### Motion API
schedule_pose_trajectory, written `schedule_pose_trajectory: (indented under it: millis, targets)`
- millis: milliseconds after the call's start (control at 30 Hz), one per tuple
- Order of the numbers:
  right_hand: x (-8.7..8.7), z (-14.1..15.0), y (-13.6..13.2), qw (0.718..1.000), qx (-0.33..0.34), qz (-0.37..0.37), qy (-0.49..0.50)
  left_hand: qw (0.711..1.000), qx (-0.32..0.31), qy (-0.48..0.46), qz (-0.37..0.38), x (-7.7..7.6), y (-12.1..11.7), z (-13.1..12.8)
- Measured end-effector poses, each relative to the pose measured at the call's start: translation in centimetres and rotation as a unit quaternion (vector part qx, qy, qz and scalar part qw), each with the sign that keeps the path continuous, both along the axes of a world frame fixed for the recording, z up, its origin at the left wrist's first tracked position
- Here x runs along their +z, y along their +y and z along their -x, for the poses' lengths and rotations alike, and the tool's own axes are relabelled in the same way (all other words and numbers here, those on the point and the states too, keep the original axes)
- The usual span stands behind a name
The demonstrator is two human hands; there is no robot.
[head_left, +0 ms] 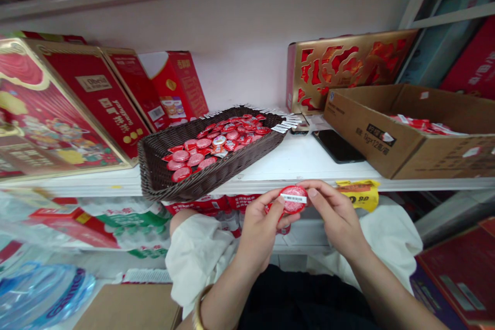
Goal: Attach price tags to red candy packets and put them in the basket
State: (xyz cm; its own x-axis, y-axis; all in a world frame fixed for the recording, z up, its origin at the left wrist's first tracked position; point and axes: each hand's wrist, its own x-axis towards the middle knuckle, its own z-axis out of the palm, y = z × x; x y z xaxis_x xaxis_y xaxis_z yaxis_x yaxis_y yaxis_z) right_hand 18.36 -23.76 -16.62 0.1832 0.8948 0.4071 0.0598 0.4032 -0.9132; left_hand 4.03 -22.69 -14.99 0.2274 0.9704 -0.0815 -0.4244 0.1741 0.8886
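Both of my hands hold one small round red snack cup (293,200) in front of the white shelf edge. A white barcode sticker runs across its lid. My left hand (260,231) grips the cup from the left, fingers curled round it. My right hand (335,215) pinches the cup's right side, thumb on the sticker end. Up on the shelf, a dark woven basket (162,170) holds several of the same red cups (216,147). A strip of white barcode stickers (286,122) lies at the basket's far right corner.
An open cardboard box (406,149) with more red packets sits at the right of the shelf, a black phone (338,145) beside it. Red and gold gift boxes (85,108) lean against the back wall. A yellow price tag (359,193) hangs on the shelf edge. Bagged goods fill the lower shelf.
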Motion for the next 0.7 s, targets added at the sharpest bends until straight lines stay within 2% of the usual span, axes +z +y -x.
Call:
schedule_pose_trajectory:
  millis: [300,500,600,700]
  targets:
    - [0.0,0.1,0.0,1.0,0.002,-0.009,-0.005,1.0,0.007,-0.008,0.005,0.1,-0.2,0.0]
    - [-0.7,0.2,0.0,0.997,-0.048,-0.014,-0.053,0.999,-0.005,0.039,-0.026,0.0,-0.1,-0.4]
    - [-0.3,-0.6,-0.2,0.996,-0.069,-0.028,-0.055,0.996,-0.024,0.075,-0.044,0.8,0.1,-0.5]
    - [1.2,-2.6,-0.5,0.991,-0.118,-0.053,-0.036,0.993,-0.064,0.089,-0.053,2.6,0.5,-1.3]
